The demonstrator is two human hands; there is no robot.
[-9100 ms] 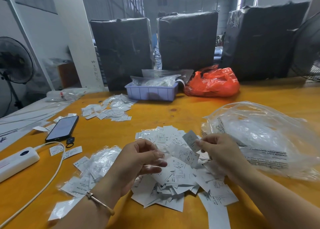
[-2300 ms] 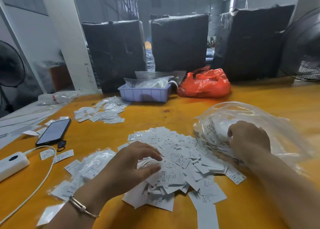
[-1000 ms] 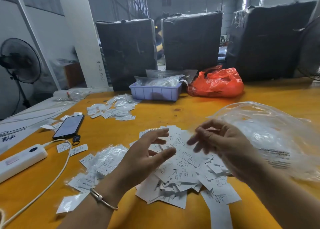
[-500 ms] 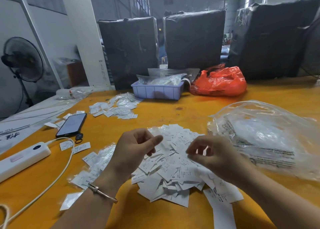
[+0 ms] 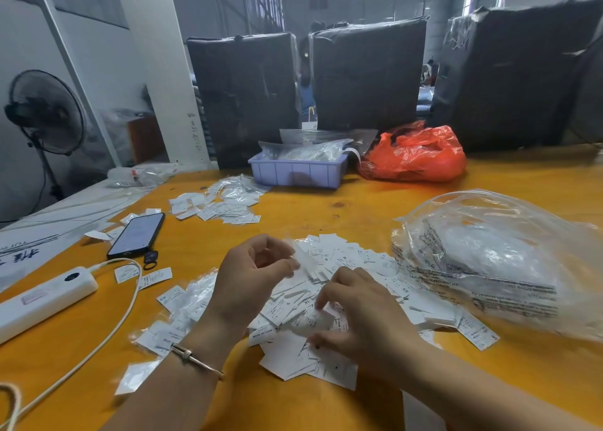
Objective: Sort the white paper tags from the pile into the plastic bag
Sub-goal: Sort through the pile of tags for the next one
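A pile of white paper tags (image 5: 346,261) lies on the orange table in front of me. My left hand (image 5: 251,280) hovers over the pile's left side, with thumb and fingers curled and pinching a blurred white tag (image 5: 301,261). My right hand (image 5: 362,319) is down on the near part of the pile; its fingertips and thumb pinch another blurred tag (image 5: 313,322). The clear plastic bag (image 5: 489,261) with printed text lies to the right of the pile, puffed up, with white tags inside.
A phone (image 5: 137,234), a white power strip (image 5: 42,300) and its cable (image 5: 98,342) lie at the left. Tags in clear wrappers (image 5: 182,306) sit beside my left wrist, with a smaller heap (image 5: 222,202) farther back. A blue tray (image 5: 297,171), a red bag (image 5: 414,156) and black bales stand behind.
My right hand has dropped from above the pile onto its near part and closed on a tag. My left hand stays over the pile's left side, now pinching a tag.
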